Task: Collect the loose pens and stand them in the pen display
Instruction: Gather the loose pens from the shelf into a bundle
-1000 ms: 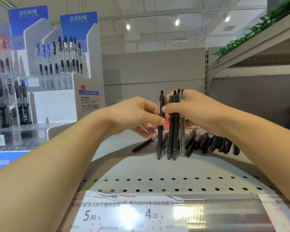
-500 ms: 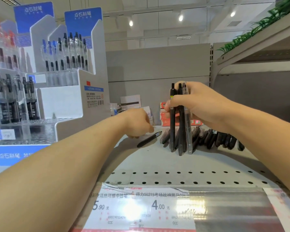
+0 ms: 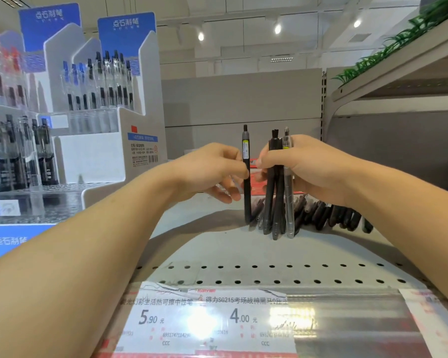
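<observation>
A slim black pen (image 3: 246, 177), lying on the grey perforated shelf (image 3: 217, 254) half a second ago, is now pinched upright by the left hand (image 3: 212, 169) beside the upright bundle of dark pens (image 3: 278, 192) gripped by the right hand (image 3: 305, 166), so collecting is judged under way, with more loose pens (image 3: 331, 215) left lying behind.

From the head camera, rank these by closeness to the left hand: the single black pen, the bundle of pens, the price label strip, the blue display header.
1. Single black pen, pinched by the left hand.
2. Bundle of pens, just right, in the right hand.
3. Price label strip, below at the shelf's front edge.
4. Blue display header, upper left.
</observation>
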